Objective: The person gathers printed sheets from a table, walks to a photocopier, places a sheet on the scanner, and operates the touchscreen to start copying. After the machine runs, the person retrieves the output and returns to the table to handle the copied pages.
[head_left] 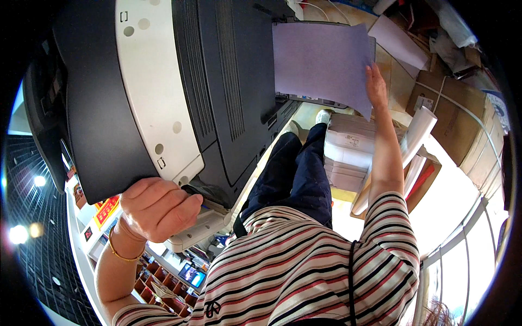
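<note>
A large black and white copier [155, 81] fills the upper left of the head view. My left hand [160, 209] is closed, fingers curled at the copier's near corner, beside its black flap; what lies inside the fingers is hidden. From the copier's right side a sheet of pale purple paper [326, 62] sticks out over a dark tray. My right hand [376, 84] has hold of the sheet's right edge; part of the fingers is hidden there. The paper's near right corner hangs down slightly. Whether it is one sheet or a few I cannot tell.
White wrapped paper packs [350, 144] are stacked below the sheet, next to my legs. White rolls [418, 133] stand right of my forearm. A strapped cardboard box [448, 111] sits further right. Wooden pigeonhole shelves [163, 282] and a lit screen [192, 274] show at lower left.
</note>
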A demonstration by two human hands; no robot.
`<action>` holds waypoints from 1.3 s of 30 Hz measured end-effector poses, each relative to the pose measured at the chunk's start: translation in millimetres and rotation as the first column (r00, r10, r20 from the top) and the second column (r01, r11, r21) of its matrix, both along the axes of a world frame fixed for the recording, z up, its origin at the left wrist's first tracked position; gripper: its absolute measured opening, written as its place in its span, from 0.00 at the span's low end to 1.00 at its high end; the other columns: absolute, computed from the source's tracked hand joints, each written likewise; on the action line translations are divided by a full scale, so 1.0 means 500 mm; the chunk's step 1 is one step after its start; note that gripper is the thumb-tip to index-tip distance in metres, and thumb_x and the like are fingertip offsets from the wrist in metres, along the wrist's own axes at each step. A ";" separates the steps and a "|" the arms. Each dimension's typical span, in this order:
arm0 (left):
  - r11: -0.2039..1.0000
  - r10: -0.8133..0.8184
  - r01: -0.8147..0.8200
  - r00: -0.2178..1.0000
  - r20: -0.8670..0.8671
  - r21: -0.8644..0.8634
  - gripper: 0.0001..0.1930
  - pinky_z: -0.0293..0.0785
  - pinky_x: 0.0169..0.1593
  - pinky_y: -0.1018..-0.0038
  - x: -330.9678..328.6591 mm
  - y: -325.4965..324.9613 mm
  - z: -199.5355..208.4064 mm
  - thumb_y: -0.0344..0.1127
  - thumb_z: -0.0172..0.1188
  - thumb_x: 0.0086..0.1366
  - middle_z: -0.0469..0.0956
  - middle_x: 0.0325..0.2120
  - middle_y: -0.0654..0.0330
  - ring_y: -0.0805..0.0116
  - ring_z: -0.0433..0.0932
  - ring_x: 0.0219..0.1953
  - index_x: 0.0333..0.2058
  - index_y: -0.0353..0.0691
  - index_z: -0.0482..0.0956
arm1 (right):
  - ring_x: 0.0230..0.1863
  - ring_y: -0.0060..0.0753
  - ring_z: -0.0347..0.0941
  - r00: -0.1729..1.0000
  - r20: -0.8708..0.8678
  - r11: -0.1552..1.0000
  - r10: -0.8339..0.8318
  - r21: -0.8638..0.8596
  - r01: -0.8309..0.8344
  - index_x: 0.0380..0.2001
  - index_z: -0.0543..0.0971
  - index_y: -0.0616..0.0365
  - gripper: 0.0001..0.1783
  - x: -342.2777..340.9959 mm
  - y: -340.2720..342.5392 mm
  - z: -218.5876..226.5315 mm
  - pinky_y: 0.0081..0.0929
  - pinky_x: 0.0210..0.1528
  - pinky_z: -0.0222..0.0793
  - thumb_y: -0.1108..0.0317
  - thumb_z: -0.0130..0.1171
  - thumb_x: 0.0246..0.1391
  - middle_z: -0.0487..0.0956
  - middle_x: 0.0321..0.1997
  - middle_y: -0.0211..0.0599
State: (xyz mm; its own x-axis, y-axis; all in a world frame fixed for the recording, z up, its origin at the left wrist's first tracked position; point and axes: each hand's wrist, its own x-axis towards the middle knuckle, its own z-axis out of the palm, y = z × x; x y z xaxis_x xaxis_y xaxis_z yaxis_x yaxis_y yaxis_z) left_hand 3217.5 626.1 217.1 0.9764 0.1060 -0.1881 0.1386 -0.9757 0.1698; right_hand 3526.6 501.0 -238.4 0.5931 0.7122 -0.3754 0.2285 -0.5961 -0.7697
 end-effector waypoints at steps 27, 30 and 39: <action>1.000 0.011 -0.012 1.000 0.019 0.006 0.04 0.67 0.28 0.81 -0.007 -0.001 -0.004 0.32 0.63 0.48 0.72 0.16 0.70 0.75 0.73 0.21 0.26 0.47 0.78 | 0.44 0.45 0.75 1.000 -0.020 0.998 -0.018 -0.066 0.017 0.50 0.73 0.54 0.21 0.094 -0.052 -0.078 0.33 0.47 0.68 0.73 0.50 0.51 0.78 0.41 0.48; 1.000 -0.002 0.002 1.000 0.015 -0.009 0.05 0.67 0.27 0.80 -0.003 0.001 -0.002 0.31 0.63 0.47 0.73 0.15 0.68 0.73 0.74 0.20 0.25 0.44 0.77 | 0.43 0.45 0.75 1.000 0.015 0.997 0.010 -0.083 -0.008 0.50 0.73 0.54 0.21 0.103 -0.058 -0.094 0.33 0.47 0.68 0.73 0.51 0.50 0.78 0.41 0.48; 1.000 -0.005 0.005 1.000 0.016 -0.010 0.05 0.66 0.26 0.79 0.002 -0.001 0.000 0.30 0.63 0.46 0.74 0.14 0.67 0.72 0.74 0.19 0.24 0.43 0.76 | 0.47 0.48 0.74 1.000 -0.012 0.999 0.013 -0.053 -0.014 0.51 0.73 0.53 0.22 0.105 -0.066 -0.131 0.36 0.49 0.67 0.72 0.50 0.50 0.78 0.43 0.50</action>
